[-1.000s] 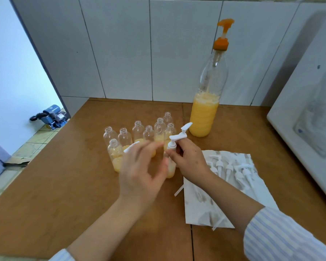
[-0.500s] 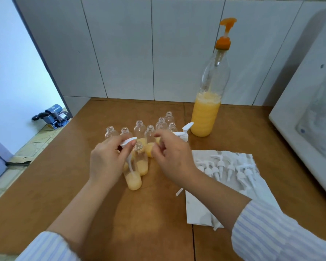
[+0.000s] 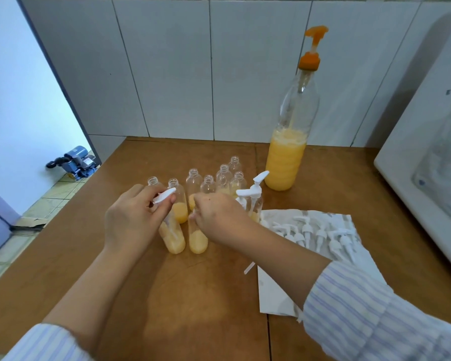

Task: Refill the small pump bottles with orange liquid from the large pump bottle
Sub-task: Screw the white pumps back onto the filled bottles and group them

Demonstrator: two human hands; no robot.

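1. Two small bottles stand at the near edge of the cluster, each part-filled with orange liquid. The left small bottle (image 3: 173,237) is held at its top by the left hand (image 3: 130,220), whose fingers and thumb are curled round a white pump head (image 3: 164,195) seated on or just above its neck (which of the two cannot be told).
2. The right small bottle (image 3: 198,237) is gripped at the neck by the curled fingers of the right hand (image 3: 218,217); its mouth is hidden under the hand.
3. The small bottles are judged light, thin-walled and easily tipped, being narrow and only part full. They are best taken by the neck or shoulder, where the plastic is likely stiffest; a squeezed body could push liquid out.
4. The large pump bottle (image 3: 288,142) stands beyond and to the right of the right hand, roughly a third full. It is judged heavier and top-tall, so it should be steadied low on its body while the orange pump (image 3: 311,48) is pressed.
5. Just beyond the hands stand open-necked bottles (image 3: 193,182), crowded close enough to be knocked, and two already capped bottles (image 3: 253,201) just right of the right hand.
6. Loose spare pumps (image 3: 320,234) lie on white paper (image 3: 276,295) under and beside the right forearm (a sleeve could sweep them).
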